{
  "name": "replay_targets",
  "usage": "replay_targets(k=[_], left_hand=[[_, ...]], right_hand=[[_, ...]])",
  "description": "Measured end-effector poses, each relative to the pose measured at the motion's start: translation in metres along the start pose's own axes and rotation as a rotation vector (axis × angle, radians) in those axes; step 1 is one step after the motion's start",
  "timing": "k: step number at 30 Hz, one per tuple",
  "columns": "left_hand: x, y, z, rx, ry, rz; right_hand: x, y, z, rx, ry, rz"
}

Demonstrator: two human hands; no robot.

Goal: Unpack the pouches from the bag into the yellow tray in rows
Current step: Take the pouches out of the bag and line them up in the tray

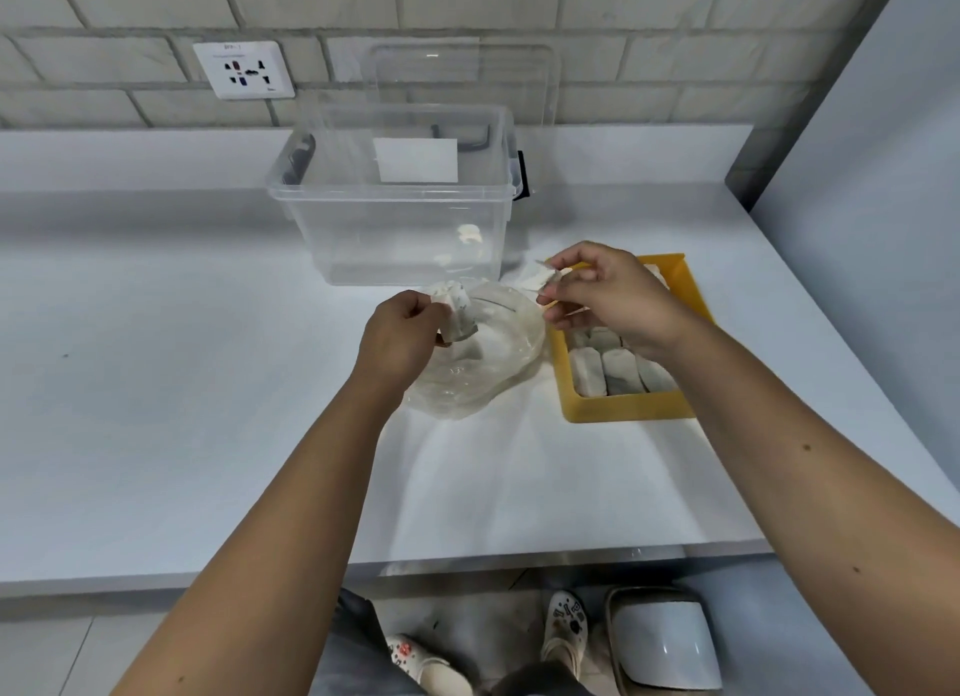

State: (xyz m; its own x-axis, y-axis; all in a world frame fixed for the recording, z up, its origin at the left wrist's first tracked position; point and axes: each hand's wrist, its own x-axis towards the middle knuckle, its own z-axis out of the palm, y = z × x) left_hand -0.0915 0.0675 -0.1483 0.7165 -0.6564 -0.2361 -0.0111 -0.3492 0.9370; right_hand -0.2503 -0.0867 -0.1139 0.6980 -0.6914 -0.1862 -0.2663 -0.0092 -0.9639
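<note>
Your right hand (618, 300) pinches a small white pouch (543, 279) between thumb and fingertips over the far left corner of the yellow tray (623, 409). Your left hand (400, 331), left of the tray, grips what looks like a second pouch (457, 313) at the mouth of the crumpled clear bag (498, 352). Pale oblong pouches (618, 370) lie in rows inside the tray, any print too blurred to read, and the white label (415, 160) on the clear box (395, 238) behind the tray looks blank.

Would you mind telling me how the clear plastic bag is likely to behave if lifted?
The plastic bag looks thin and crumpled, so it would probably flop and sag. Little shows inside it, so it is likely very light. Its glossy film may slip unless pinched.
</note>
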Motion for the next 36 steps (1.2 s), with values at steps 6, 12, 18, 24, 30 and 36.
replay_targets(k=[6, 12, 18, 24, 30, 36], left_hand=[[-0.01, 0.01, 0.016, -0.307, -0.151, -0.081], [-0.02, 0.016, 0.034, -0.417, -0.291, -0.097], [-0.023, 0.022, 0.044, -0.392, -0.255, -0.12], [-0.021, 0.029, 0.057, -0.39, -0.288, -0.138], [-0.017, 0.033, 0.075, -0.272, -0.285, -0.087], [-0.018, 0.028, 0.094, -0.093, -0.246, 0.056]], right_hand=[[-0.014, 0.003, 0.005, 0.32, -0.058, 0.103], [-0.026, 0.012, 0.011, 0.129, -0.064, -0.032], [-0.033, 0.021, 0.004, -0.098, -0.071, -0.214], [-0.038, 0.022, -0.012, -0.277, 0.146, -0.39], [-0.044, 0.014, -0.078, -0.314, 0.254, -0.297], [-0.051, 0.051, -0.128, -0.531, 0.278, -0.048]])
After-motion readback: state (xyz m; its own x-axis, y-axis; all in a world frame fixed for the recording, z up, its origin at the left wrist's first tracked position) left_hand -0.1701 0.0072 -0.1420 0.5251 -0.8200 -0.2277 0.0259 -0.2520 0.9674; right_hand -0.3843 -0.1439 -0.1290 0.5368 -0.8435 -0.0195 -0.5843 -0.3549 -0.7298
